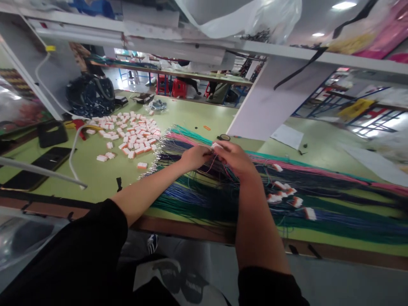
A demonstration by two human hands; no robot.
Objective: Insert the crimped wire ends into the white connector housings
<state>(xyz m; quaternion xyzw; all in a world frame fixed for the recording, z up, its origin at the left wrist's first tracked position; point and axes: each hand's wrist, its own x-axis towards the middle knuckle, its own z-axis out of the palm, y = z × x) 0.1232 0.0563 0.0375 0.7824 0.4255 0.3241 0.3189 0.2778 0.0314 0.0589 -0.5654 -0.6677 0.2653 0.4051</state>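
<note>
Two hands meeting over the wire bundle: left hand [195, 156] closed narrow, pinching thin wire ends; right hand [234, 158] closed on a small white connector [217, 145] at the fingertips, the two touching. Forearms converging from the near edge, wrists bent down, right forearm crossing the spread wires [318, 187]. Judged best practice: one wire at a time, end held straight to the connector, bundle kept flat. Wires lying fanned along the table [105, 174] from middle to right edge. Finished connectors [287, 193] resting on the wires beside the right forearm. Loose connectors [134, 134] heaped toward the far left corner.
</note>
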